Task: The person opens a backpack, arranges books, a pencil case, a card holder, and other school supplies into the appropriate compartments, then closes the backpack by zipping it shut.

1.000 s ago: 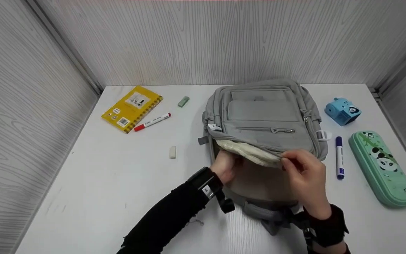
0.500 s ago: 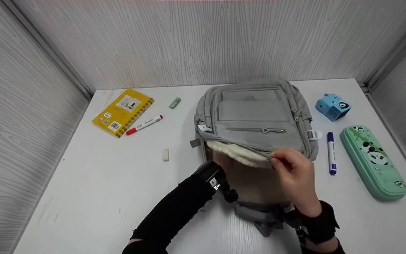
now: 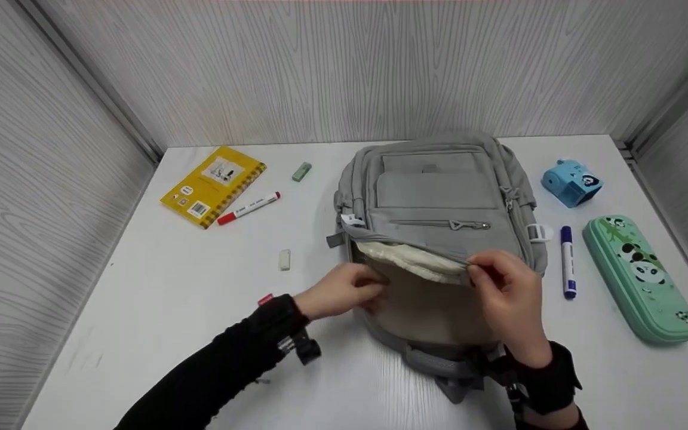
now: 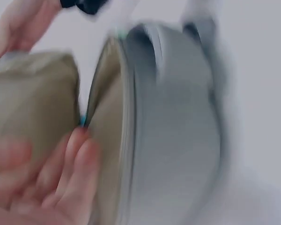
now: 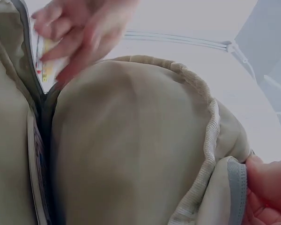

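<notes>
A grey backpack (image 3: pixel 442 191) lies on the table with its main compartment unzipped toward the person. My right hand (image 3: pixel 508 301) pinches the zippered edge of its front flap and lifts it, baring the cream lining (image 3: pixel 412 260). Over the left side of the opening is my left hand (image 3: pixel 341 291), its fingers loosely bent with nothing between them. The right wrist view shows those left fingers (image 5: pixel 68 51) spread above the bag's side, somewhat blurred. Deep in the compartment, a book (image 5: pixel 36 171) stands on edge against the back lining.
Left of the bag lie a yellow spiral notebook (image 3: pixel 214 186), a red marker (image 3: pixel 249 208), a green eraser (image 3: pixel 301 172) and a white eraser (image 3: pixel 285 260). To its right are a blue panda sharpener (image 3: pixel 572 183), a blue marker (image 3: pixel 568 263) and a green panda pencil case (image 3: pixel 641 278).
My left hand reached deeper into the backpack, out of sight, then drew back left to its opening. The right hand kept its pinch on the flap.
</notes>
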Motion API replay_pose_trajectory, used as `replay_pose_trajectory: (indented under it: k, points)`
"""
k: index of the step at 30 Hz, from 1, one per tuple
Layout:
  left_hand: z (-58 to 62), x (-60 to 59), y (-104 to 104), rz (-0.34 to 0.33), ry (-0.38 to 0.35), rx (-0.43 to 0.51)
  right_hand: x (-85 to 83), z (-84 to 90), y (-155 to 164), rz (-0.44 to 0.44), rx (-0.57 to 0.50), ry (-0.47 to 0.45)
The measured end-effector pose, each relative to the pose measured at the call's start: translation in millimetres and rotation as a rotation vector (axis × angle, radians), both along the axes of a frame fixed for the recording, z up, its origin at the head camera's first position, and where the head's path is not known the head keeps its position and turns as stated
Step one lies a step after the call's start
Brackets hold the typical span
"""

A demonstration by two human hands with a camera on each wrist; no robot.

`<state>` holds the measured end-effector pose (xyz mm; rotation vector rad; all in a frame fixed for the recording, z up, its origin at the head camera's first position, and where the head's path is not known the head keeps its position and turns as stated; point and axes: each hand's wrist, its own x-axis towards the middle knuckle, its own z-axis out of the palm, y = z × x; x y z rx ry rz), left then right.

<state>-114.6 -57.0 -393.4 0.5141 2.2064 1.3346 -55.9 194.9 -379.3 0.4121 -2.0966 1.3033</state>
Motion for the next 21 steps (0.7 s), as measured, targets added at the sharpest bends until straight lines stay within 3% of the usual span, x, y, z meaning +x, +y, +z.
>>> replay_pose_trajectory:
  k: [2,4,8,12,14,16,21]
  points:
    - [5.9,-9.6,-25.2,-0.049,0.218,-0.172,0.6,0.2,1.4,-0.005,0.003,-0.002]
    - [7.9,-23.3,-51.4,0.001,0.371,-0.301,0.8,0.5,2.4,-0.015,0.000,-0.007]
    - [1.2,-56.4,-107.9,0.249,0.558,-0.512,0.8,0.6,3.7,-0.019,-0.003,-0.009]
    - [-15.9,-84.0,-160.7,0.462,0.710,-0.724,0.0,0.1,4.2,-0.013,-0.002,-0.012]
    - [-24.6,-92.9,-181.6,0.499,0.708,-0.830,-0.5,-0.1,4.1,-0.010,0.000,-0.013]
    - [-32.8,-99.1,-199.0,0.498,0.644,-0.909,-0.8,0.1,3.7,-0.008,0.006,-0.016]
    - [-53.1,-104.1,-231.6,0.503,0.347,-0.960,-0.8,0.7,1.6,0.002,0.020,-0.033]
